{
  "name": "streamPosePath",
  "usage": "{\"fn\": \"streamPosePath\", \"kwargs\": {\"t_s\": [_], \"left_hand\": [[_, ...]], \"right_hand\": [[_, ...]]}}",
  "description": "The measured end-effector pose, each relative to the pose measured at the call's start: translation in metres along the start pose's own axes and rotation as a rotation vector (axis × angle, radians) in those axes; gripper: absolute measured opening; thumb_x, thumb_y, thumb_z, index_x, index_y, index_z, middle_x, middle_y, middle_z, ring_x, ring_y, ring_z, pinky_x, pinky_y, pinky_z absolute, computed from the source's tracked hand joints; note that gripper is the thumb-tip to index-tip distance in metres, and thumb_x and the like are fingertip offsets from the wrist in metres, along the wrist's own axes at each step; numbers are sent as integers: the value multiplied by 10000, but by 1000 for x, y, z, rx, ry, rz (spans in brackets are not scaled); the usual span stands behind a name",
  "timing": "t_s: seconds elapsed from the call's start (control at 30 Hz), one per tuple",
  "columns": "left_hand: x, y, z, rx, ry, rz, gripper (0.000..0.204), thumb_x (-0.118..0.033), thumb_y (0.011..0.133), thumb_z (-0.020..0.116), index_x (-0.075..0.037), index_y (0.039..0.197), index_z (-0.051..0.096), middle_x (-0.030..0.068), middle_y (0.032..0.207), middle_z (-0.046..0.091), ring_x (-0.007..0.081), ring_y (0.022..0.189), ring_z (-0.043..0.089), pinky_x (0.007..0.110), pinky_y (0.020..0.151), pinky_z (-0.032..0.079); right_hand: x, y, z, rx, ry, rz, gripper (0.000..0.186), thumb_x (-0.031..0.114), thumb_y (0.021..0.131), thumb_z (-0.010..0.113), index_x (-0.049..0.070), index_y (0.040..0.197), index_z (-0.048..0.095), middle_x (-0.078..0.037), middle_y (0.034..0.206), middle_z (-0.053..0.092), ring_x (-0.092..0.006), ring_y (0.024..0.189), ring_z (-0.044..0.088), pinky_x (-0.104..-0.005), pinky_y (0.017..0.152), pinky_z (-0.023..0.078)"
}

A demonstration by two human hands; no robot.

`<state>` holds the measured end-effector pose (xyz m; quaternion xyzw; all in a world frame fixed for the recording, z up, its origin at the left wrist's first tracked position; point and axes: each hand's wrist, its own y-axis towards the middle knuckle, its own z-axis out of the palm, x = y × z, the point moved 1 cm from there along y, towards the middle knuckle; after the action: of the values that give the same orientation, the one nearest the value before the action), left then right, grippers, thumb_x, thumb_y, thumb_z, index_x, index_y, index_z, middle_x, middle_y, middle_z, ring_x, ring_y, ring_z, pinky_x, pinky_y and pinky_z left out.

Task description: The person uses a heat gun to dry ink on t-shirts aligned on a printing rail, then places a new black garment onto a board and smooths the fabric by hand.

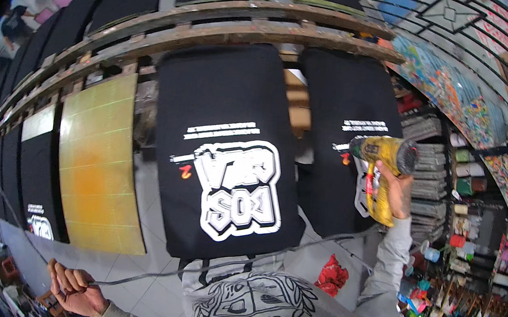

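Note:
My right hand (397, 192) is wrapped round the grip of a yellow heat gun (380, 150), whose dark nozzle points left. Under the gun lies a black shirt (345, 87) with a white-and-grey print, stretched on a board and partly hidden by gun and hand. Low on the left, my left hand (76, 292) is closed on a grey power cord (144, 280), which runs across my front toward the gun. Between the hands, another black shirt (224, 91) on a board bears a large white print with a small orange mark.
A bare yellowish board (101, 165) stands left of the middle shirt, with more black-covered boards (41, 164) beyond it. A long wooden rack (219, 27) curves behind them. At right are stacked grey frames (431, 161) and shelves of containers (462, 241). Red crumpled material (332, 274) lies near my right arm.

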<state>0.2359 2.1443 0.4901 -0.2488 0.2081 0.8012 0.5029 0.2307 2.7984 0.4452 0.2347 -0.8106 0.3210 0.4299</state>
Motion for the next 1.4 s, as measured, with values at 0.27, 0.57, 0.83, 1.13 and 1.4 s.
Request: {"fn": "streamPosePath", "kwargs": {"t_s": [0.27,0.57,0.83,1.13,1.4], "left_hand": [[-68,-3,-25,-44,125,85,105,-109,973,461,-32,1041,441,-30,640,312,50,447,208,251,407,180],[-211,-33,-106,-164,543,273,236,-326,1000,494,-125,879,469,-61,582,343,46,434,233,228,441,227],[-363,-59,-190,60,659,370,382,-321,1075,354,-128,752,423,-49,544,357,54,413,219,237,437,243],[-396,-18,-242,21,671,305,381,-304,1000,535,-72,713,443,22,508,434,102,399,294,285,436,274],[-387,100,-246,173,669,90,373,-300,994,566,-10,761,540,84,593,547,103,448,409,262,446,325]], "right_hand": [[-9,-90,85,395,1018,-96,376,392,1023,462,19,1066,490,-65,763,500,-136,458,477,-263,418,447],[-42,-280,343,1323,1681,296,404,424,979,491,26,914,516,-111,604,522,-237,619,576,-344,649,513],[-35,-425,513,1613,1722,802,417,515,966,543,133,1132,559,-25,938,563,-246,858,558,-419,776,504],[-78,-426,669,1686,1469,782,334,492,883,623,188,1017,589,26,694,503,-201,758,531,-363,761,460],[-51,-437,743,1401,1743,658,557,397,828,689,121,1288,540,9,845,673,-114,643,522,-297,581,411]]}}
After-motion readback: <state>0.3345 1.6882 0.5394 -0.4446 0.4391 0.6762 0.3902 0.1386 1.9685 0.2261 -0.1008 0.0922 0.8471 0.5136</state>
